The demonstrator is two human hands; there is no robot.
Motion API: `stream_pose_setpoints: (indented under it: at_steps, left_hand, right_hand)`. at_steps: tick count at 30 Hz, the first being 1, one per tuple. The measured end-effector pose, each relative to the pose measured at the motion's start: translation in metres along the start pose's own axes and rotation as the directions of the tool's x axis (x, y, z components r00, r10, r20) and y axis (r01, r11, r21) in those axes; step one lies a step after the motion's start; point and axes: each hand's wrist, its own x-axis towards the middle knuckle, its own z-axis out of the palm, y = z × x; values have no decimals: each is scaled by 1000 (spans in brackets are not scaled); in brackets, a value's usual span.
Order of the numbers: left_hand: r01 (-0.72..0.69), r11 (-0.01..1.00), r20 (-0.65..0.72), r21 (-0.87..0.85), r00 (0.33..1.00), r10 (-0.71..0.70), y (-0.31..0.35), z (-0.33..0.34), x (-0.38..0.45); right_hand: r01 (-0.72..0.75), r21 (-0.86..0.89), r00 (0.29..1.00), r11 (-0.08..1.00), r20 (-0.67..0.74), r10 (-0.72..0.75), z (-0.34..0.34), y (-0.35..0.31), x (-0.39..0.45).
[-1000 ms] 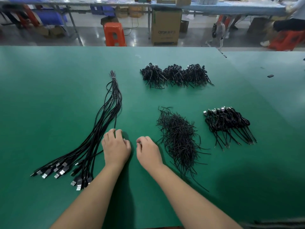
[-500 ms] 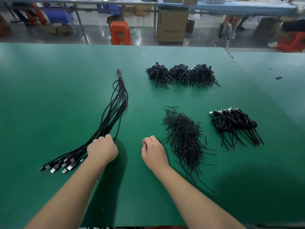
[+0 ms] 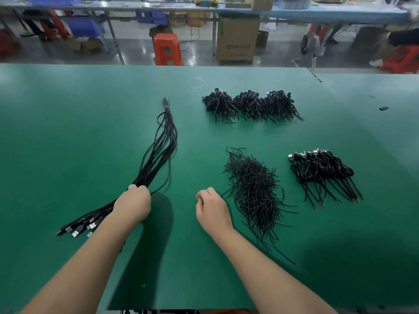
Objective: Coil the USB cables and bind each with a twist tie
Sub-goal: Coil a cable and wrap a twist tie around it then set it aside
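A long bundle of straight black USB cables (image 3: pixel 158 152) lies on the green table (image 3: pixel 68 132), its plugs (image 3: pixel 77 230) fanned out at the near left. My left hand (image 3: pixel 133 203) rests on the bundle near the plug end, fingers curled over the cables. My right hand (image 3: pixel 212 208) sits loosely closed on the table with nothing visible in it, just left of a loose heap of black twist ties (image 3: pixel 256 193). A row of coiled, tied cables (image 3: pixel 322 171) lies at the right. A bigger pile of coiled cables (image 3: pixel 249 105) sits farther back.
A small dark item (image 3: pixel 383 108) lies at the far right of the table. Beyond the far edge stand an orange stool (image 3: pixel 167 49), a cardboard box (image 3: pixel 238 39) and another workbench (image 3: pixel 294 12). A seated person's legs (image 3: pixel 401 41) show at top right.
My left hand has slid left from the table onto the cable bundle and curled over it; the plugs now sit closer together. My right hand has barely moved.
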Motion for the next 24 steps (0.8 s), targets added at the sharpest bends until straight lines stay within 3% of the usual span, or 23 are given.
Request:
stream_pose_setpoints:
  at_steps: [3,8,11,18,21,24]
  left_hand:
    - [-30,993,-5,-118,1000,30,1,-9,2]
    - [-121,957,-176,-264,982,75,7,-23,3]
    - [-183,903,-166,-389,978,126,21,-27,-2]
    - [-308,794,-204,-524,951,234,57,-20,-21]
    - [-304,747,-248,-591,950,190,65,-16,-25]
    - [-252,630,-277,-734,959,60,72,-15,-28]
  right_hand:
    - [3,-11,1000,1000,-6,-3,0,0,0]
    - [23,-11,999,1000,-33,-23,2,0,-2]
    - [50,-23,998,998,-47,-51,2,-1,-4]
    - [250,-140,957,958,-116,-267,-4,-9,-6]
    - [231,-9,970,973,-71,-231,-13,-16,-3]
    - [182,127,982,975,20,-186,-25,-23,10]
